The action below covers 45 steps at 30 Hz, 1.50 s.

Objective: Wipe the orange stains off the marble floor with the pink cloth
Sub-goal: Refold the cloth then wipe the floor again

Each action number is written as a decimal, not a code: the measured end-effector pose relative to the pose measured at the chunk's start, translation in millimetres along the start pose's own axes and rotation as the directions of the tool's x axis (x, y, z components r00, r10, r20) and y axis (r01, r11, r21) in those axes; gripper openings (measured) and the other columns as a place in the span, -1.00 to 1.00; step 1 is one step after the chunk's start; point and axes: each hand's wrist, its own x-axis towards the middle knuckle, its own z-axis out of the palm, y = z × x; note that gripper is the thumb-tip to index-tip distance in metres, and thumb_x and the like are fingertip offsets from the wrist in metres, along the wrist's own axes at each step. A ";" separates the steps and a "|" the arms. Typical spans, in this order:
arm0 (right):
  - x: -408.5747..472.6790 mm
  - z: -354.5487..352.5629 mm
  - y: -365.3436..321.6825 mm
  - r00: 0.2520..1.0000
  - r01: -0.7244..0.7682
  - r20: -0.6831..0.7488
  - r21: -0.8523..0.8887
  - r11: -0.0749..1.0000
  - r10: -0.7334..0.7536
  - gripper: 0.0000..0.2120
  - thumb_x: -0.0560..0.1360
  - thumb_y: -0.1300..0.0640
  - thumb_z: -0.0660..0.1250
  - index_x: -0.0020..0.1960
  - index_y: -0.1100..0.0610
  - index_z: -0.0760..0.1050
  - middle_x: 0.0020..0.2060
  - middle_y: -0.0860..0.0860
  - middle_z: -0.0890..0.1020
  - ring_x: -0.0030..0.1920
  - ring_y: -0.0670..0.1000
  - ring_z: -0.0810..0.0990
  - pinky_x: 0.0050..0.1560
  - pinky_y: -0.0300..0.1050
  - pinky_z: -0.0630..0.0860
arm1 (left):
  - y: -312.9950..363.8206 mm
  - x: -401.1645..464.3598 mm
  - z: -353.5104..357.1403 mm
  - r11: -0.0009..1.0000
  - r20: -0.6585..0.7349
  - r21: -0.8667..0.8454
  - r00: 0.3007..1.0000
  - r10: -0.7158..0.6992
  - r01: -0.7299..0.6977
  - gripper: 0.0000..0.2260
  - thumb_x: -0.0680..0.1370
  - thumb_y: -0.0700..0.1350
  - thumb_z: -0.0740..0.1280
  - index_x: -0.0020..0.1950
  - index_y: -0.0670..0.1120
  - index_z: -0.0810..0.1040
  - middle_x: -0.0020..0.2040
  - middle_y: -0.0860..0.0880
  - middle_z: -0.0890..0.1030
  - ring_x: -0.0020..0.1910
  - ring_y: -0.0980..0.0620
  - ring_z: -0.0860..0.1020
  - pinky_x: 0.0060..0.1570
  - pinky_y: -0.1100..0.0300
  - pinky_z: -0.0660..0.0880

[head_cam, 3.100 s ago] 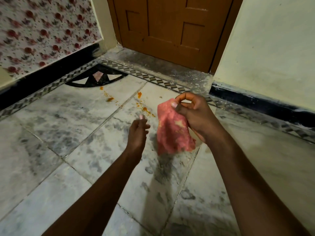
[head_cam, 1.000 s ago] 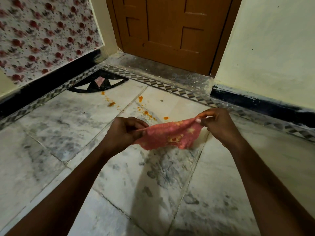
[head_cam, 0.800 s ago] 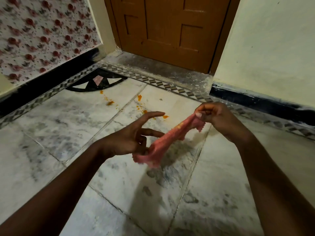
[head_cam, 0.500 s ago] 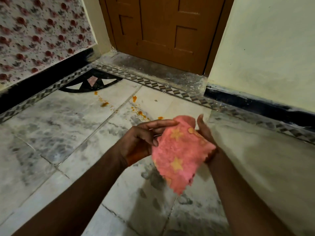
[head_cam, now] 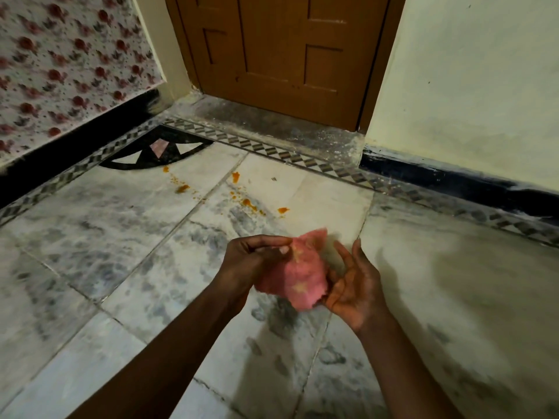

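The pink cloth [head_cam: 298,275], with pale star marks, is bunched between my two hands above the marble floor [head_cam: 127,237]. My left hand [head_cam: 251,261] pinches its upper left part with fingers curled. My right hand [head_cam: 354,285] lies palm up under the cloth's right side, fingers spread, touching it. Orange stains [head_cam: 248,202] are scattered on the floor beyond my hands, with more orange stains [head_cam: 181,188] further left near the black inlay. The cloth is off the floor and short of the stains.
A brown wooden door [head_cam: 281,55] stands ahead behind a grey threshold [head_cam: 272,122]. A floral wall [head_cam: 69,62] with a black skirting runs on the left. A cream wall [head_cam: 478,80] with a dark skirting is on the right. A patterned border strip [head_cam: 302,160] edges the floor.
The cloth went from hanging in my right hand to stretched between both hands, then draped over my right palm. Now it is gathered into a smaller bunch and my hands are lower.
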 end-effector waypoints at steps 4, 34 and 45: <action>3.3 -1.2 0.4 0.977 0.209 0.054 -0.057 0.976 -0.206 -0.34 0.32 0.18 0.60 0.40 -0.06 0.59 0.03 0.11 0.75 0.13 0.16 0.67 0.35 0.23 0.50 | -3.2 4.8 -1.1 0.994 -0.058 0.074 0.994 0.088 -0.084 -0.83 0.48 -0.35 0.52 -0.07 -0.11 0.80 -0.10 -0.22 0.77 -0.12 -0.04 0.68 -0.05 0.08 0.60; 25.2 56.6 -46.4 0.484 0.476 0.592 -0.796 -0.373 -0.644 -0.76 0.35 0.27 0.54 -0.12 -0.05 0.67 0.00 -0.08 0.62 0.14 0.09 0.58 0.18 0.31 0.42 | -5.9 55.7 -2.2 0.585 -0.017 0.674 0.781 0.624 -0.452 -0.84 0.47 -0.26 0.58 -0.03 -0.04 0.75 -0.02 0.09 0.52 -0.12 0.18 0.58 -0.21 0.50 0.36; 105.7 -2.2 34.4 0.828 0.192 0.460 -0.771 -0.607 -0.322 -0.33 0.56 -0.19 0.04 0.47 0.19 0.53 0.49 0.19 0.53 0.49 0.22 0.51 0.45 0.29 0.44 | -91.5 89.4 -113.9 0.437 0.032 0.873 0.920 0.389 -0.215 -0.59 0.45 0.05 0.37 0.23 -0.11 0.63 0.24 -0.11 0.60 0.17 -0.22 0.62 0.11 0.05 0.57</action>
